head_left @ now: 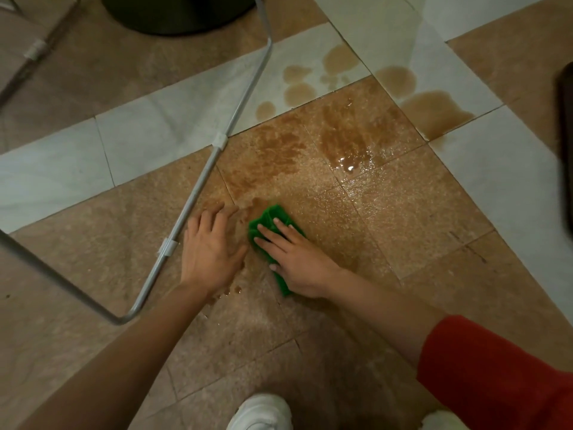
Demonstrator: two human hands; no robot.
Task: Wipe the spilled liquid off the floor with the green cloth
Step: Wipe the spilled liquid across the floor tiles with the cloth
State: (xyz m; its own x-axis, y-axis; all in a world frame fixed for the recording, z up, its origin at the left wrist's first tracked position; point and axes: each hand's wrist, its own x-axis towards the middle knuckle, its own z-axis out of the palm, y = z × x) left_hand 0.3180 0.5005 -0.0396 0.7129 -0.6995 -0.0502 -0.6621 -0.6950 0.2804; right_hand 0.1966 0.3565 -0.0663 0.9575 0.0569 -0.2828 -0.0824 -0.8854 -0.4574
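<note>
The green cloth (269,219) lies bunched on the brown floor tiles, mostly under my right hand (294,257), which presses flat on it with straight fingers. Just left of the cloth, my left hand (212,248) rests flat on the bare wet tile with fingers spread, holding nothing. Brown spilled liquid (344,141) spreads over the tiles beyond the hands, with separate puddles on the white tiles (431,111) farther off. A few small drops (232,290) sit near my left wrist.
A grey metal tube frame (198,184) lies on the floor just left of my left hand, with white clips on it. A dark round base (179,13) stands at the far top. My white shoe (263,412) is at the bottom. A dark object (566,144) sits at the right edge.
</note>
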